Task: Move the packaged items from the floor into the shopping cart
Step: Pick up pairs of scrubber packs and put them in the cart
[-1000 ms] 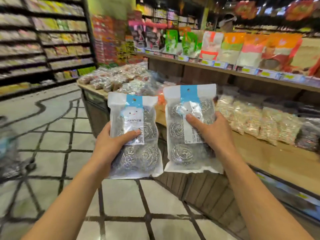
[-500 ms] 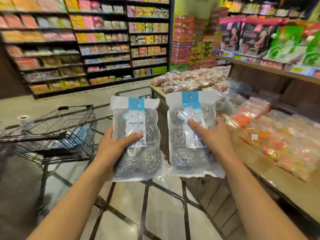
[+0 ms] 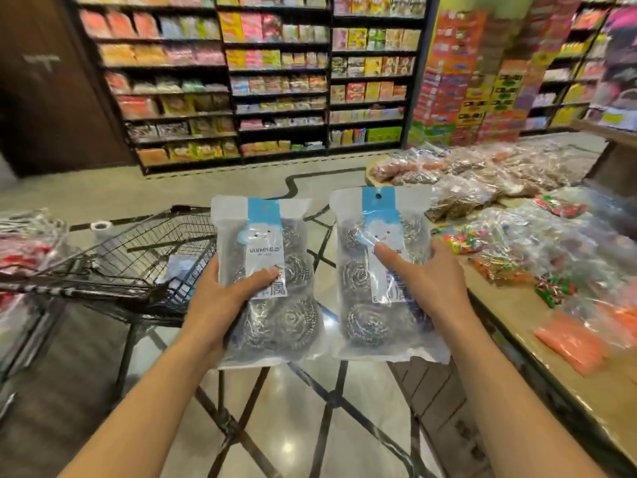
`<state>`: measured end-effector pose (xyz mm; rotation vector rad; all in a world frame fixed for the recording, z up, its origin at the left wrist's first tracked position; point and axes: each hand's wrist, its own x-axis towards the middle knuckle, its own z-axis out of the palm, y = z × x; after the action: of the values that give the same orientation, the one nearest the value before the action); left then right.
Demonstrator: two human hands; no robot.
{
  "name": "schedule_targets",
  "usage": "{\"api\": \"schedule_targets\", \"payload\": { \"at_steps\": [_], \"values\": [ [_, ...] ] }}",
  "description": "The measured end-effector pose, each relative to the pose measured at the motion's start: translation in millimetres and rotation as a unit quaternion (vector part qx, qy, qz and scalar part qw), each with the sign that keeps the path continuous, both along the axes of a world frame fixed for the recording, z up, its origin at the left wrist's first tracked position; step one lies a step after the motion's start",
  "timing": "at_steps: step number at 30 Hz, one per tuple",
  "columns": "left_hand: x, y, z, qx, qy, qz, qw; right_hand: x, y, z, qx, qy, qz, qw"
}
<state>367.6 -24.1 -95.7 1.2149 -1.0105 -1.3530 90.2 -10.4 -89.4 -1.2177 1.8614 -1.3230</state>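
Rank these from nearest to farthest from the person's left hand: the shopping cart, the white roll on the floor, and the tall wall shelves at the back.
From the left hand, in the head view:
1. Shopping cart, just to its left, the basket close beside the hand.
2. White roll, on the floor beyond the cart's far side, farther left.
3. Wall shelves, across the aisle at the back.

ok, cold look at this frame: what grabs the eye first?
Two clear packs of steel scourers held up side by side mid-frame: the left pack in the left hand, the right pack in the right hand. Next, the black wire shopping cart low on the left, and the table of bagged goods on the right.
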Motion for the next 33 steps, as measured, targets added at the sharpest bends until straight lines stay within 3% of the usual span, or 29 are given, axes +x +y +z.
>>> {"api": "schedule_targets", "payload": {
  "at_steps": [11, 19, 33],
  "values": [
    [61, -204, -17, 0.012, 0.011, 0.019, 1.0, 61, -197, 0, 0.006, 0.005, 0.003, 1.0],
    [81, -310, -29, 0.014, 0.011, 0.043, 0.999, 81, -321, -7, 0.026, 0.014, 0.027, 0.999],
    [110, -473, -63, 0.055, -0.008, 0.186, 0.981, 122, -573, -49, 0.051, 0.028, 0.175, 0.983]
  ]
}}
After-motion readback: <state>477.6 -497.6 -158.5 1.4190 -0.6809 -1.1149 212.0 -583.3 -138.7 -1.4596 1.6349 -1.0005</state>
